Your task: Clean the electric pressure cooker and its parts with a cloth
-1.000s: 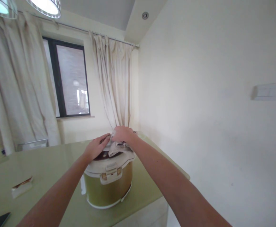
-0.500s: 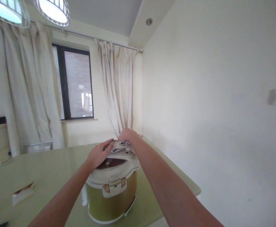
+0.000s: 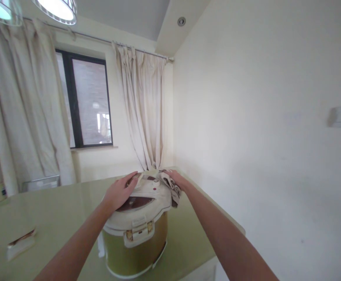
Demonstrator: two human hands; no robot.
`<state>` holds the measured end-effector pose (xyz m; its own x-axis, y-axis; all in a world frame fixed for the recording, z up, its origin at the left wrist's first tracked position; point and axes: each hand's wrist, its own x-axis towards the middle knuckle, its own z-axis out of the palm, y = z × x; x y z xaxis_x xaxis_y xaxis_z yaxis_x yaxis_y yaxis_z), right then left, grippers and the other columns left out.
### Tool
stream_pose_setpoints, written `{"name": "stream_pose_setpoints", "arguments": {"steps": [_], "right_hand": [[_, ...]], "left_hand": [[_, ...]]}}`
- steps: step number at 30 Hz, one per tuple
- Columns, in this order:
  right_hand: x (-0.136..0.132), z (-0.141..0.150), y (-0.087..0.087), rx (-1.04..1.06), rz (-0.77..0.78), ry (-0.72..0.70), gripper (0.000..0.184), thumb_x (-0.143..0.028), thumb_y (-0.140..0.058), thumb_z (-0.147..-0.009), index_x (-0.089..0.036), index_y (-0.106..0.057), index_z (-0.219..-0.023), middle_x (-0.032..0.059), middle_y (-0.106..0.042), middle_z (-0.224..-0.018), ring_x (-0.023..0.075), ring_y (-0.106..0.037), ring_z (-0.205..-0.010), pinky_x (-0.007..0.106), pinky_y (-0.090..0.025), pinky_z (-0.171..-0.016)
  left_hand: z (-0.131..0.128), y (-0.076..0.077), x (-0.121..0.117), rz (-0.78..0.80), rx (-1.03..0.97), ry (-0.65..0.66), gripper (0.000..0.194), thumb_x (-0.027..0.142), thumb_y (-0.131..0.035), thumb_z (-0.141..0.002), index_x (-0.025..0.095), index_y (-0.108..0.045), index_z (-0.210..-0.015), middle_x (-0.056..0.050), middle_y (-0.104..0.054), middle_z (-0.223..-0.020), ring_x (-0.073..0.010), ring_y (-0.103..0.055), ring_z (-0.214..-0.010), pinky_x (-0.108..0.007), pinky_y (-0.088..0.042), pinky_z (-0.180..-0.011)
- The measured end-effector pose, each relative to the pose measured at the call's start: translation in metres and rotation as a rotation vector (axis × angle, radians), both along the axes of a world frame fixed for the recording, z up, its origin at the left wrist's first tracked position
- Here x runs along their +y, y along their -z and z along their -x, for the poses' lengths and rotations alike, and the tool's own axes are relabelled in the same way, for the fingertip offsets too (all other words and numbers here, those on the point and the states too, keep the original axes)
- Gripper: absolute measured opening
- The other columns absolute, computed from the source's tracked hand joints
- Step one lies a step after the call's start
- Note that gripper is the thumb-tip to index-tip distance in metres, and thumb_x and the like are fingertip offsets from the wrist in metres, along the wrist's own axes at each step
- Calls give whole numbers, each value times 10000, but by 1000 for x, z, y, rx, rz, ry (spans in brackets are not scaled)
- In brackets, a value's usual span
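Note:
A rice cooker with a white lid and a gold-green body stands upright on the table, its front latch facing me. My left hand lies on the left side of the lid, fingers stretched out, touching the top near a dark panel. At the lid's far right edge, my right hand grips a patterned cloth that drapes over the rim and down the side. The right hand's fingers are partly hidden behind the cloth.
The pale green table reaches the right wall. A small brown-and-white item lies on its left part. Beyond it are cream curtains and a window. Two lamps hang at the upper left.
My right hand has moved the cloth from the top of the lid to its right edge. My left hand stays on the lid. The view has shifted slightly.

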<state>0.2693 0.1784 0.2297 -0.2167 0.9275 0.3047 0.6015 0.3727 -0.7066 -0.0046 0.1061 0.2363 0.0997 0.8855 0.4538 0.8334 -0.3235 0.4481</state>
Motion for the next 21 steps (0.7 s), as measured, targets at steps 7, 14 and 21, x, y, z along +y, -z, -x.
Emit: {"name": "stream_pose_setpoints", "arguments": {"steps": [7, 14, 21], "right_hand": [[-67, -18, 29, 440, -196, -69, 445, -444, -700, -829, -217, -656, -1209, 77, -761, -1149, 254, -708, -1042, 384, -572, -941], [-140, 37, -19, -419, -595, -5, 537, -529, -759, -809, -306, -694, -1293, 103, -723, -1199, 323, -628, -1156, 496, -449, -1044], [-63, 91, -80, -647, -248, 114, 401, -397, -685, -842, -165, -773, -1157, 195, -781, -1110, 347, -738, -1056, 449, -537, -917]], "left_hand": [[-2, -2, 0, 18, -2, 56, 636, 615, -297, -994, 296, -617, -1442, -64, -745, -1357, -326, -691, -1261, -459, -468, -1126], [3, 1, 5, 43, -22, 94, 693, 638, -249, -995, 288, -607, -1473, -36, -677, -1467, -307, -633, -1351, -443, -424, -1180], [2, -6, 0, 133, -25, 37, 783, 646, -81, -1013, 292, -587, -1495, -50, -672, -1474, -324, -580, -1413, -488, -385, -1199]]}}
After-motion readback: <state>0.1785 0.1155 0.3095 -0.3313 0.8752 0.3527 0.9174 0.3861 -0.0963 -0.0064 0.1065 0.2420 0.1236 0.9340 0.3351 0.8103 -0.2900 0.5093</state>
